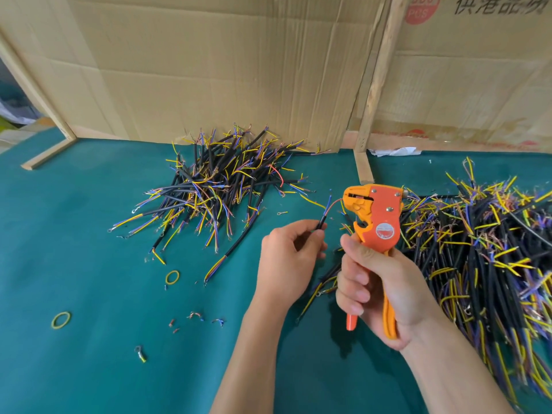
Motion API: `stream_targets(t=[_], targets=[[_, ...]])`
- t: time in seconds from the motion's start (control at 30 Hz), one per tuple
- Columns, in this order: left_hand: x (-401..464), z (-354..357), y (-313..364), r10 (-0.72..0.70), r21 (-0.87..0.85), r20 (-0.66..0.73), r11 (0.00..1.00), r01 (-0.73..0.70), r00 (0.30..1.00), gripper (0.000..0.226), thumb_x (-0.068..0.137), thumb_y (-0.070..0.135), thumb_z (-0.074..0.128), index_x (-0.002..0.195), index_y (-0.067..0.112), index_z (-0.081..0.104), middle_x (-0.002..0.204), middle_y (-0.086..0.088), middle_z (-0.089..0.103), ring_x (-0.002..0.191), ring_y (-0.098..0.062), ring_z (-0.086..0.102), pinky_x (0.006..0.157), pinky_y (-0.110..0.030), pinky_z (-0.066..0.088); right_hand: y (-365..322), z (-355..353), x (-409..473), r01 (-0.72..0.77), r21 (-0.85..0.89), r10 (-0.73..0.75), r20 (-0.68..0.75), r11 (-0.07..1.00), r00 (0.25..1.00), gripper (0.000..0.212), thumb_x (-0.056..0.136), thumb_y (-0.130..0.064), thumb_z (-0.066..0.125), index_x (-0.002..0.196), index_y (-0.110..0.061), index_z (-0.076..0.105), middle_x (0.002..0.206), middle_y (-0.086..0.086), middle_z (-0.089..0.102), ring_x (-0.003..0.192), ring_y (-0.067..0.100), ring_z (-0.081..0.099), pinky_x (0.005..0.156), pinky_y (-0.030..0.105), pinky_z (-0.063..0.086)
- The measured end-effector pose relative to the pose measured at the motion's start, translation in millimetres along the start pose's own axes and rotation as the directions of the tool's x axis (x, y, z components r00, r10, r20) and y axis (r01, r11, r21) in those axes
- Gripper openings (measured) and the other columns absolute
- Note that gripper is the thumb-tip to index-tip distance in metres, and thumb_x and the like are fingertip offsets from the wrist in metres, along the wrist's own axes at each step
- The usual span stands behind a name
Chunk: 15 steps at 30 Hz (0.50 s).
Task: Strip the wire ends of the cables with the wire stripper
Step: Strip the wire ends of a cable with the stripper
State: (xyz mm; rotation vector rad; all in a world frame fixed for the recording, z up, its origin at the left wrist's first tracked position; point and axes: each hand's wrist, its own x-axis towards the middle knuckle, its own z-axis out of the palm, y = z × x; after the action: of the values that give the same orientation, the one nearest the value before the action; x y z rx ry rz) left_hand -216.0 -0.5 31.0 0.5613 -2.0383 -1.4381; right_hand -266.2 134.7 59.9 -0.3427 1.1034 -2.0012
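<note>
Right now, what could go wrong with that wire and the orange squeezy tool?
The thin red wire may slip from the wire stripper head, since the left hand pinches the cable lightly. The right hand might squeeze too hard and cut the strands. Fingertips near the tool could get pinched.
</note>
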Motion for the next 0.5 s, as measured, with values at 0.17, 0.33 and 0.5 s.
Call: stream_targets(t=[0.17,0.33,0.5], targets=[[-0.1,-2.7,0.7,0.04,0.152,-0.109,0.988,-0.023,0.993,0.009,0.091,0.022,0.069,0.084,0.019,0.073,0.066,0.006,0.07,0.065,-0.015,0.068,0.073,-0.035,0.055,3.2,1.0,0.8,0.022,-0.025,-0.022,-0.017,0.999,1.0,0.039,0.079,-0.014,0.073,0.061,-0.016,0.038,0.056,0.002,0.026,0.039,0.014,0.026,0.039,0.021,0.03],[-0.7,-4.0,-2.2,0.064,0.261,-0.181,0.965,-0.014,0.981,0.01,0.091,0.024,0.068,0.084,0.018,0.074,0.07,0.005,0.071,0.069,-0.021,0.066,0.074,-0.038,0.054,3.1,0.7,2.0,0.02,-0.036,-0.024,-0.091,0.999,0.996,0.04,0.068,-0.016,0.077,0.061,-0.021,0.038,0.051,-0.003,0.022,0.033,0.009,0.021,0.034,0.016,0.023],[0.6,1.8,3.3,-0.078,-0.083,-0.033,0.994,0.075,0.996,0.037,0.089,-0.006,0.057,0.098,0.028,0.07,0.092,0.0,0.075,0.083,-0.013,0.073,0.086,-0.042,0.059,-2.4,-11.0,0.5,0.033,0.174,-0.034,0.004,0.984,0.999,0.027,0.069,-0.01,0.079,0.07,-0.018,0.053,0.06,0.0,0.04,0.046,0.015,0.043,0.044,0.026,0.043]])
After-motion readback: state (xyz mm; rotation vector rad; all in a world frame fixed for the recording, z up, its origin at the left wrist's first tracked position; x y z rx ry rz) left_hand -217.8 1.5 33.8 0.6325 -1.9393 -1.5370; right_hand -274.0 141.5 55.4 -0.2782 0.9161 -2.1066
